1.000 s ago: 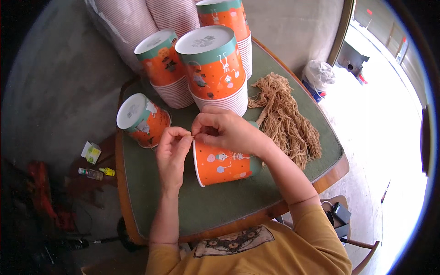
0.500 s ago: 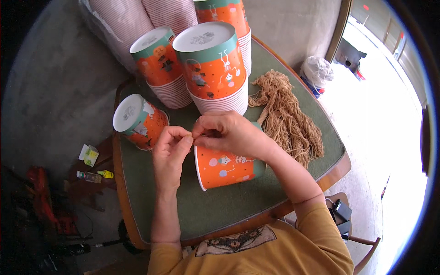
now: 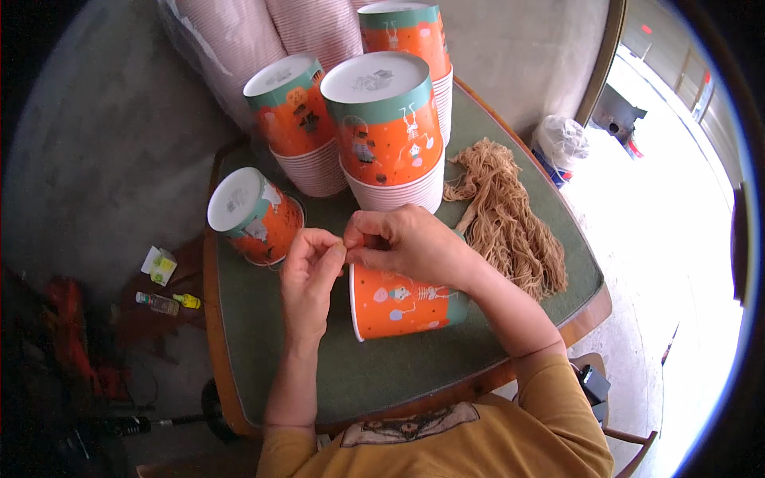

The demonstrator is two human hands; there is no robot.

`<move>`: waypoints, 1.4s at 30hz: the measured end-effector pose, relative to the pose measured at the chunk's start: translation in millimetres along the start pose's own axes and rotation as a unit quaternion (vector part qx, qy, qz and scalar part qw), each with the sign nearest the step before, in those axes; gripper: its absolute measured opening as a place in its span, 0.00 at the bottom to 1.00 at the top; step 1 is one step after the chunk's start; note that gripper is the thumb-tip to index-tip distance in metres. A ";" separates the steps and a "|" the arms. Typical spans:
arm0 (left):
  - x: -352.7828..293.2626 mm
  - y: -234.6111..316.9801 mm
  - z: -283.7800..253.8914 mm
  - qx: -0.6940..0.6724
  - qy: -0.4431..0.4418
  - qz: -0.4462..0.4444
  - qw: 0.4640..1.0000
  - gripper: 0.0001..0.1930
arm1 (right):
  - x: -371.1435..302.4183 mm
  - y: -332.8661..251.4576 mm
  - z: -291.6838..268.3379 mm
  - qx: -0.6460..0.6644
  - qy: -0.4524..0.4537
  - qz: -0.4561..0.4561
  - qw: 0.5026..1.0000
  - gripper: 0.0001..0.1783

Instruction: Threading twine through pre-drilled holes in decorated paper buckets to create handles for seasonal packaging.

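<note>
Forearms [image 3: 296, 382] reach over the near edge of the counter [image 3: 366, 378], the left one running almost straight away from the body, the right one slanting inward. The left hand [image 3: 307, 275] is raised, thumb and forefinger pinched together; the right hand [image 3: 414, 243] arches with its back upward, its own thumb and forefinger closed toward the tips. The two grips meet almost tip to tip, and whatever thin thing they may have between them is too small to tell.

An orange paper bucket [image 3: 410, 307] lies on its side around the middle of the counter, mouth toward the left edge, green-banded end toward the right edge. Its rim is just beside the fingertips, on their near side, and the right hand covers part of it from view; whether the palm touches it cannot be told.

Green surface shows between the bucket and the near edge, and between the left forearm and the left edge. Beyond the left hand, a single bucket [image 3: 279, 227] stands upside down near the left edge. Bucket stacks [image 3: 390, 147] crowd the far side, and a tan yarn bundle [image 3: 514, 227] lies by the right edge, close to the lying bucket's end.
</note>
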State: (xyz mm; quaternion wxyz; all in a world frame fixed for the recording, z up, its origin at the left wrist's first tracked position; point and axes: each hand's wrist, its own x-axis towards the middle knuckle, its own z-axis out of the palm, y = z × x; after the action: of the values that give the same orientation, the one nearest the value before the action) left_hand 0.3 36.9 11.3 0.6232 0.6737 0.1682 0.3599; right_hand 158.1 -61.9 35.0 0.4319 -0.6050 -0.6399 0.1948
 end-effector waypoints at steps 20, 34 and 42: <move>-13.4 19.0 5.9 0.356 -0.020 0.155 0.921 0.13 | -0.2 -0.5 -2.8 0.054 -0.006 0.000 0.999 0.06; -18.7 20.9 12.1 0.451 0.019 0.191 0.872 0.12 | -0.1 -1.6 -0.9 0.045 0.000 0.027 0.999 0.07; -16.9 19.7 8.2 0.386 0.034 0.127 0.913 0.06 | -0.1 -5.3 -1.8 0.021 0.005 0.014 1.000 0.06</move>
State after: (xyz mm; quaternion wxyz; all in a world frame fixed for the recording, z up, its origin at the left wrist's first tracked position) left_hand -9.9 16.3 25.9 0.2577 0.8648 0.2280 0.3657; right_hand 156.3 -63.5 40.1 0.4448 -0.6057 -0.6250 0.2112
